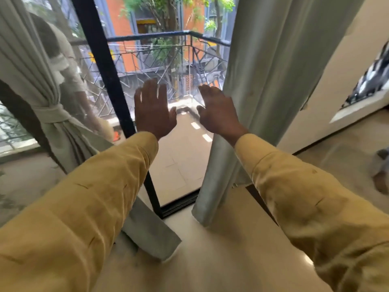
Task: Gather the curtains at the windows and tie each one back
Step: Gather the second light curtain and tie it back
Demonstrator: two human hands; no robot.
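A pale grey-green curtain (27, 66) hangs at the left of the glass door, gathered and bound by a knotted tie-back (51, 111) of the same cloth. A second curtain (271, 66) hangs loose and straight at the right, down to the floor. My left hand (153, 110) is raised in front of the glass, fingers spread, holding nothing. My right hand (217, 111) is up beside it, open too, just left of the loose curtain's edge and apart from it. Both arms wear yellow sleeves.
A black door frame post (103, 60) runs between the left curtain and my hands. Behind the glass lie a tiled balcony (179, 157) and a metal railing (166, 39). A white wall (328, 81) stands to the right, with something dark on the floor (382, 173).
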